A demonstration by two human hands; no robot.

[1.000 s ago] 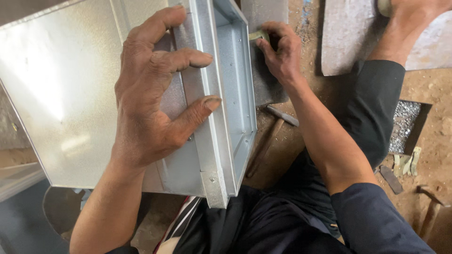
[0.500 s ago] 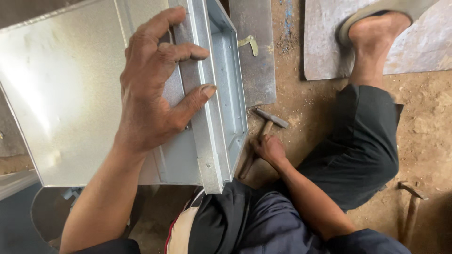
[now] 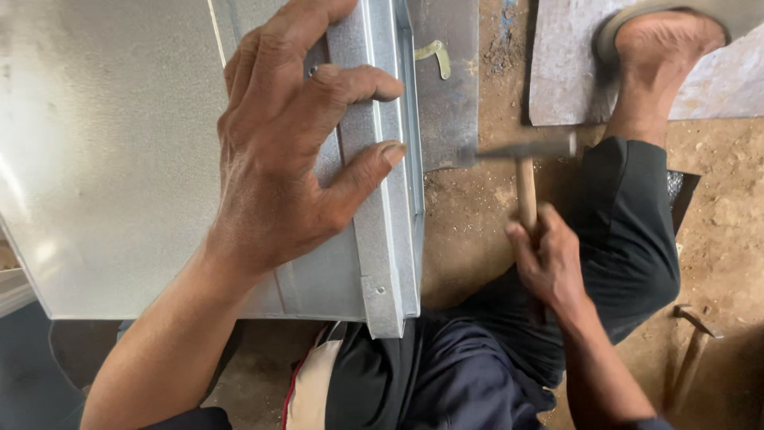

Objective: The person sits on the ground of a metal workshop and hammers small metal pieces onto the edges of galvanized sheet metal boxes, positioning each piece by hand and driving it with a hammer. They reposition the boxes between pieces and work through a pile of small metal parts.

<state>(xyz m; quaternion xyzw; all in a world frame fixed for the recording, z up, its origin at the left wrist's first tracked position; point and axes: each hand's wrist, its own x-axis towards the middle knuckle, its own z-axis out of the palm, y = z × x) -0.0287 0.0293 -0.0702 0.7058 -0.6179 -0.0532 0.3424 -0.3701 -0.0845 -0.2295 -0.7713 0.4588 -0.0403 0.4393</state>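
Observation:
My left hand lies spread on a galvanised sheet-metal duct section, fingers pressing its folded flange along the right edge. My right hand grips the wooden handle of a hammer, whose steel head points left, just right of the flange. A small bent metal clip lies on the flat steel plate beyond the duct.
My foot in a sandal rests on a grey metal sheet at the top right. A second hammer lies on the dirt floor at the lower right. My dark trousers fill the lower middle.
My right hand left the clip on the plate, dropped to the hammer on the ground, and now holds it raised beside the flange. The left hand stayed pressed on the duct.

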